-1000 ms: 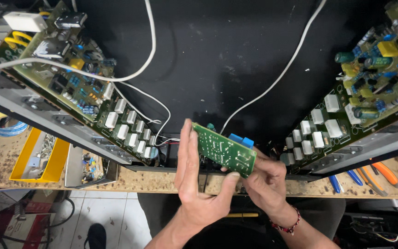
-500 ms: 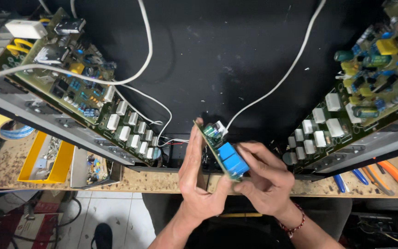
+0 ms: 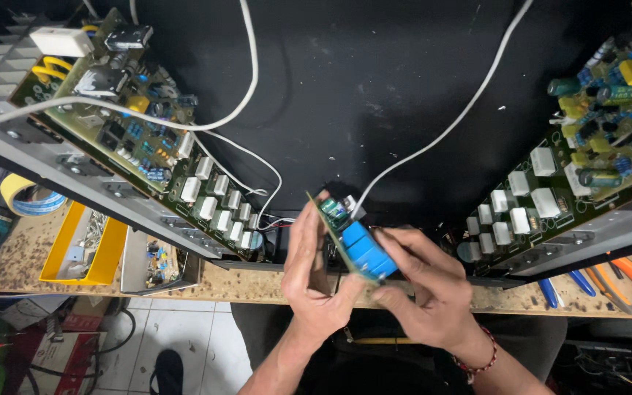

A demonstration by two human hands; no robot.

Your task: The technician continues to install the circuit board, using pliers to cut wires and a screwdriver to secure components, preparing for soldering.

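A small green circuit board [image 3: 354,241] with two blue box-shaped parts and a small capacitor stands nearly on edge between both my hands. My left hand [image 3: 316,274] backs the board's solder side, fingers upright along it. From the right, my right hand [image 3: 422,285] pinches the lower edge, its thumb and fingers around the blue parts. I hold it above the front edge of the wooden bench [image 3: 16,256], in front of a black mat [image 3: 374,88]. Thin red, black and white wires [image 3: 276,219] lie close to the board's left.
A large amplifier board [image 3: 133,139] on a metal heatsink rail lies at the left, a second one [image 3: 587,175] at the right. White cables [image 3: 250,66] cross the mat. A yellow parts tray [image 3: 64,252], tape rolls [image 3: 27,194] and pliers [image 3: 623,274] lie along the bench edge.
The small board has turned from showing its green solder side to standing on edge with the blue parts facing right. My right hand moved over those parts.
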